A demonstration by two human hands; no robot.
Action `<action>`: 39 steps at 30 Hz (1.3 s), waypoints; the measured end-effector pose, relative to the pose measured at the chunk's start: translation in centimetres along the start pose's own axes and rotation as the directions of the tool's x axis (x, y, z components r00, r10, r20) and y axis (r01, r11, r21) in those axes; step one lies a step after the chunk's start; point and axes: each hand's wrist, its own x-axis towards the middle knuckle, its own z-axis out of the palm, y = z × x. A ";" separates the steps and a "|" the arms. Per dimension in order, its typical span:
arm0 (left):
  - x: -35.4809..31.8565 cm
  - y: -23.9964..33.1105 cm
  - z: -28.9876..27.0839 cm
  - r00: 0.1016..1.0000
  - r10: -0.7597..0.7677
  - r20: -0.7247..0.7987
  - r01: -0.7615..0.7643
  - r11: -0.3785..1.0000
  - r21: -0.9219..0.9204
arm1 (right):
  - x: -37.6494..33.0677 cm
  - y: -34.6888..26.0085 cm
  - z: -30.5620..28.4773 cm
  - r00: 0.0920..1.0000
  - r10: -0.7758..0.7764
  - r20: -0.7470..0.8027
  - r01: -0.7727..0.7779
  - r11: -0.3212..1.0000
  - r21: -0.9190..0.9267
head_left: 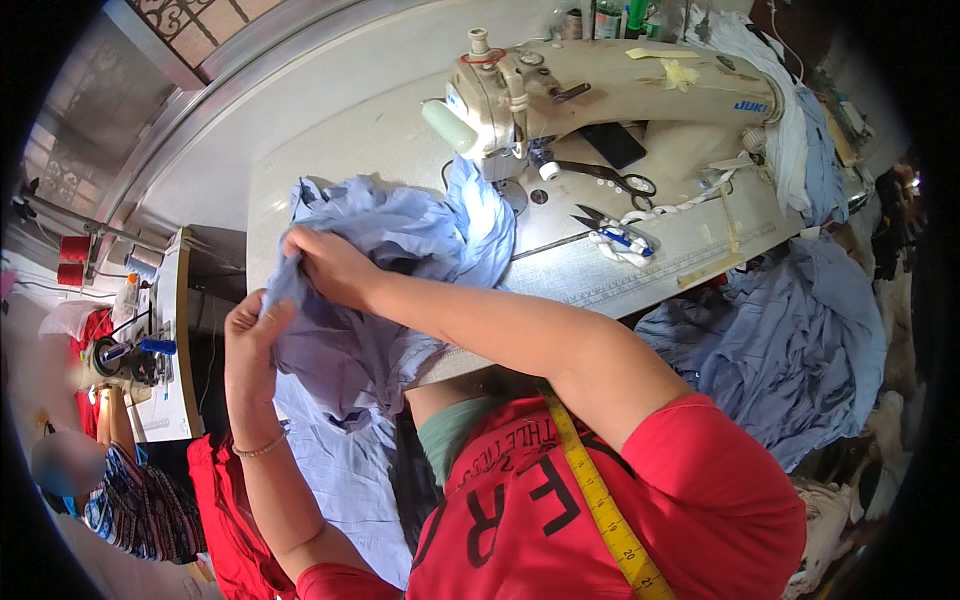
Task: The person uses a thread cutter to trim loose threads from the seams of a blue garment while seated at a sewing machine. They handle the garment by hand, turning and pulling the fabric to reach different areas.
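Two sewing machines, the near one (600,90) and another (125,360) farther left; two pairs of scissors (610,178) (600,222); two red thread spools (73,260); one yellow measuring tape (600,500); one phone (613,145).

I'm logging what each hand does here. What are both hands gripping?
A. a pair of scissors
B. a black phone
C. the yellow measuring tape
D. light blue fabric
D: the left hand and right hand both clutch the light blue fabric at the table's edge.
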 end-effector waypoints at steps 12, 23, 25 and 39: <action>0.0 -6.6 9.3 0.989 -0.082 0.126 0.109 0.968 -0.226 | -3.5 -2.1 -14.6 0.924 0.163 0.346 0.015 0.889 -0.458; 0.9 -10.5 12.1 0.933 -0.086 0.348 0.295 0.736 -0.609 | -13.6 -10.3 -28.9 0.830 0.544 -0.126 -0.299 0.242 -0.923; 0.8 -10.4 12.3 0.933 -0.073 0.352 0.295 0.716 -0.633 | -13.5 -10.1 -29.0 0.830 0.544 -0.120 -0.312 0.276 -0.909; 0.8 -11.1 11.8 0.915 0.047 0.401 0.254 0.704 -0.663 | -11.2 -11.4 -23.8 0.656 0.737 -0.162 -0.753 0.626 -0.201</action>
